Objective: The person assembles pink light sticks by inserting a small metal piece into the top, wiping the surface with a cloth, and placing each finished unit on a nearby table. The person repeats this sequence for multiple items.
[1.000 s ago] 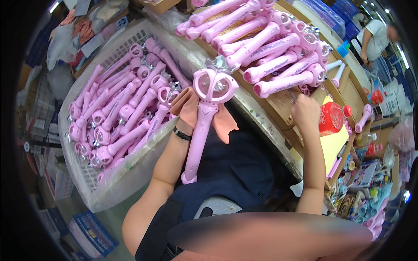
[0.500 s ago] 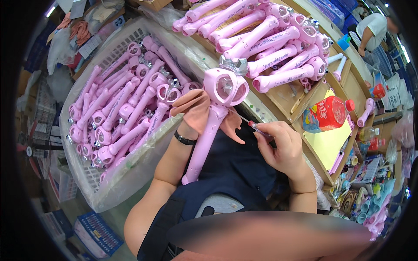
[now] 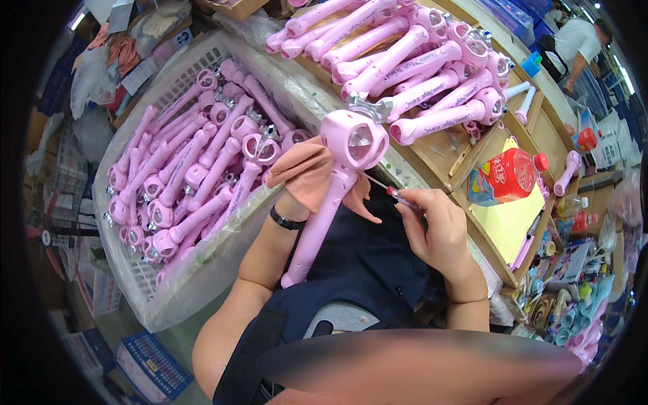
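A pink toy magic wand [image 3: 318, 229] stands tilted in front of me, its round openwork head up, with a silver crown-like piece [image 3: 368, 108] on top and a clear gem inside. My left hand [image 3: 304, 174], covered by a salmon-coloured cloth or glove, is closed around the wand just below its head; most of its fingers are hidden behind the wand. Between the fingers of my right hand [image 3: 439, 226] is a small screwdriver [image 3: 403, 198] with a reddish, clear handle. Its thin shaft points at the wand's neck, and the tip is hard to make out there.
On the left, a plastic-lined white basket [image 3: 145, 283] holds many pink wands. More wands [image 3: 432, 81] lie piled on the wooden, divided workbench [image 3: 422, 152]. To the right are a red bottle [image 3: 516, 177] and yellow paper [image 3: 503, 226]. Another person [image 3: 579, 47] is at the far right.
The wand's head has turned and shifted slightly right in my left hand. My right hand with the screwdriver has barely moved. The far person's pose has changed.
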`<state>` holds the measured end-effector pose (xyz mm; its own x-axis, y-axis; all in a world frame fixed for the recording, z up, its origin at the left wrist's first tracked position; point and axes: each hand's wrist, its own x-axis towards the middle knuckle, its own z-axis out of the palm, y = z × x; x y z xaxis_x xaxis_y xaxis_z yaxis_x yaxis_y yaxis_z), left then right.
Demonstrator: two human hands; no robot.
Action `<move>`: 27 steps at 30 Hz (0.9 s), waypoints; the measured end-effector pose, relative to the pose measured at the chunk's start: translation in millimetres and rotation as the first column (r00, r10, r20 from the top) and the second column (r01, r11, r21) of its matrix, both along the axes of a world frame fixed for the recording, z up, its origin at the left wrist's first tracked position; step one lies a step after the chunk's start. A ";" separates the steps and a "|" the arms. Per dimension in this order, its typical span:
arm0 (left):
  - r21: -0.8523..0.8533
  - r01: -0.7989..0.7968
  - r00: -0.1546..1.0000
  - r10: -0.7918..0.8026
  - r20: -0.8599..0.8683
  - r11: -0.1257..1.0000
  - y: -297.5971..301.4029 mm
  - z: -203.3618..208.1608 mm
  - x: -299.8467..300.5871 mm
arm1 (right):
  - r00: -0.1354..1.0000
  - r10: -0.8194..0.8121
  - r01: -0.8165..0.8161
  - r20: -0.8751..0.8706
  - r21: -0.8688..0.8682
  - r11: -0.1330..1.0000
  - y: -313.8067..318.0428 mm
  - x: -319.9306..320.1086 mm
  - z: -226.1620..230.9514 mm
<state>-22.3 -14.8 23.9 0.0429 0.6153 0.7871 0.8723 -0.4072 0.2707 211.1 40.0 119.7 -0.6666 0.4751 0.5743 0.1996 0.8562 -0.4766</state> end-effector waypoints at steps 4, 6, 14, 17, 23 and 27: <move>-0.119 0.432 0.737 -0.274 0.618 0.894 0.1 18.1 4.3 | 0.997 -0.076 0.078 0.033 -0.052 0.996 4.7 1.8 -11.5; -0.149 0.550 0.540 -0.214 0.814 0.822 1.2 22.9 2.1 | 0.992 -0.115 0.118 0.056 -0.048 0.992 6.6 1.7 -20.2; -0.139 0.639 0.211 0.002 0.977 0.757 -5.1 5.1 -0.2 | 0.929 -0.080 0.271 0.361 -0.520 0.810 18.4 12.3 -39.8; 0.124 0.590 -0.055 -0.114 0.992 0.798 -4.5 -3.1 4.1 | 0.964 -0.105 0.243 0.245 -0.644 0.725 18.0 6.6 -45.7; 0.047 0.714 -0.035 -0.031 0.999 0.699 0.0 -5.7 -9.6 | 0.986 -0.168 0.145 -0.015 -0.434 0.889 8.4 0.0 -56.1; -0.261 0.571 0.436 -0.018 0.900 0.779 -10.8 -4.5 -3.6 | 0.995 -0.093 0.103 0.044 -0.463 0.880 21.5 7.3 -61.0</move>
